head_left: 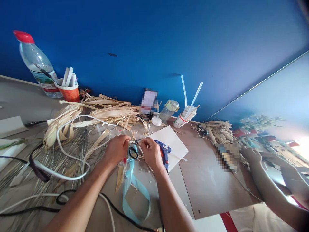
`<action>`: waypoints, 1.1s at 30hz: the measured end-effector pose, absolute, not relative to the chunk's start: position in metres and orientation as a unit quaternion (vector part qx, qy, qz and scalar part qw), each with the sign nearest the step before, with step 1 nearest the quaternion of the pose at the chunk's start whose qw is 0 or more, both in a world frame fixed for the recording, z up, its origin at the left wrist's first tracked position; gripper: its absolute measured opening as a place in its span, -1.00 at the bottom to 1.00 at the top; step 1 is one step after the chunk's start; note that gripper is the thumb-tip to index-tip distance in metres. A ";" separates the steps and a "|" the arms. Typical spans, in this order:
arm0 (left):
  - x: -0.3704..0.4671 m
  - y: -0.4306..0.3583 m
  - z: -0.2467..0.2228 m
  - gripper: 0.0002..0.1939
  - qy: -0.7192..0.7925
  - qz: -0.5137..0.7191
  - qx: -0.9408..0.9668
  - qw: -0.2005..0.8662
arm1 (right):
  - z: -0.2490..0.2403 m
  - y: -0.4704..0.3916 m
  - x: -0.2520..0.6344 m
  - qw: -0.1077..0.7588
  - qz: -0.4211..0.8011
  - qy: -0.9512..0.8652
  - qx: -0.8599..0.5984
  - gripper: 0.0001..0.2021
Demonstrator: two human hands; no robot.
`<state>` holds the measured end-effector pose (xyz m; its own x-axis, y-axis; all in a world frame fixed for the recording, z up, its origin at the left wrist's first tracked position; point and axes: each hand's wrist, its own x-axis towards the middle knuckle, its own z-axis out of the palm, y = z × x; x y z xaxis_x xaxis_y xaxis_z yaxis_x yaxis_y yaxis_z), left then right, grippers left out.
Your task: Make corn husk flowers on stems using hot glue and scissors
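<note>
My left hand (117, 149) is curled closed near the middle of the table. My right hand (152, 153) faces it with thumb and fingers pinched together. What each hand holds is too small to make out. Between them lies a dark ring-shaped piece (133, 152), perhaps a loop or a handle, over a light blue ribbon (136, 187). The ribbon trails down toward me in a wide loop. Right beside my right hand is a blue glue gun (166, 151), partly hidden by it, lying on a white sheet (177, 145).
Dried corn husks (113, 111) and thin wires (72, 154) cover the left side, with white cable (65, 175) across them. A bottle (38, 64), an orange cup (70, 93), a jar (169, 111) and a cup with straws (181, 120) line the wall. Another person's arms (263, 183) are at right.
</note>
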<state>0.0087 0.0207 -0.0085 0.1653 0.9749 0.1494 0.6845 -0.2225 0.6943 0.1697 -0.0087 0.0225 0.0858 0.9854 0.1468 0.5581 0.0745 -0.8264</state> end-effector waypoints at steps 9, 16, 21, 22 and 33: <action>0.010 0.018 -0.006 -0.78 0.600 0.190 0.766 0.130 | 0.021 -0.009 0.171 0.374 0.229 -0.657 -0.613 -0.90; 0.010 0.013 -0.002 -0.76 0.609 0.141 0.774 0.095 | 0.006 -0.006 0.175 0.252 0.129 -0.756 -0.590 -0.85; 0.008 0.010 -0.001 -0.80 0.610 0.143 0.774 0.088 | 0.004 -0.003 0.174 0.201 0.069 -0.768 -0.604 -0.87; 0.008 0.011 -0.002 -0.81 0.608 0.142 0.775 0.099 | 0.004 -0.003 0.174 0.196 0.060 -0.767 -0.608 -0.87; 0.007 0.016 0.000 -0.77 0.623 0.135 0.752 0.169 | 0.011 -0.003 0.173 0.169 0.051 -0.789 -0.589 -0.88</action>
